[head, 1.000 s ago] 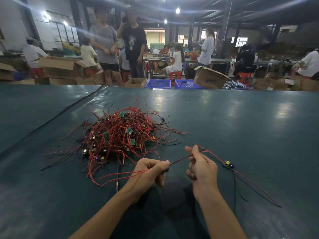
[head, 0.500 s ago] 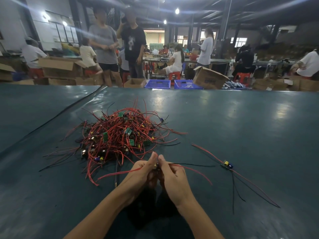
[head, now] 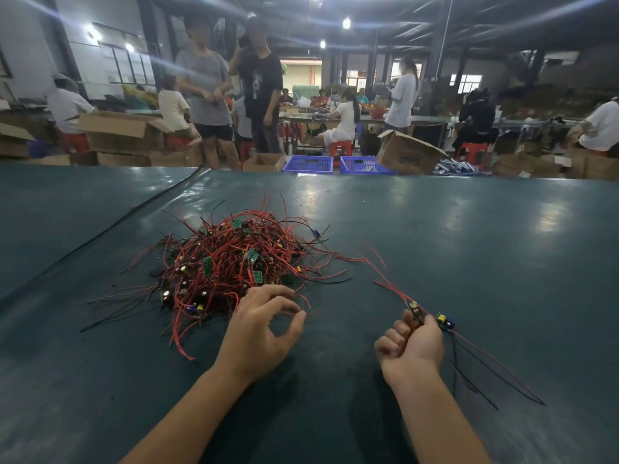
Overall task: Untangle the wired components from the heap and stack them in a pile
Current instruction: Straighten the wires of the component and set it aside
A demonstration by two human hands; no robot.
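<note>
With right hand (head: 413, 346) fingers (head: 400, 331) closed round a freed wired component (head: 414, 308), swung it beside the earlier component (head: 443, 321) on the counter (head: 502, 262), starting the pile; left hand (head: 258, 333) back at the heap (head: 234, 262), grip unclear.

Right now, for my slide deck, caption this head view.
Right hand grips a freed wired component; left hand hovers at the edge of the tangled heap.

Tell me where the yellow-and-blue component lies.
Head view, right side: the component lies on the table beside the right hand, well right of the heap.
</note>
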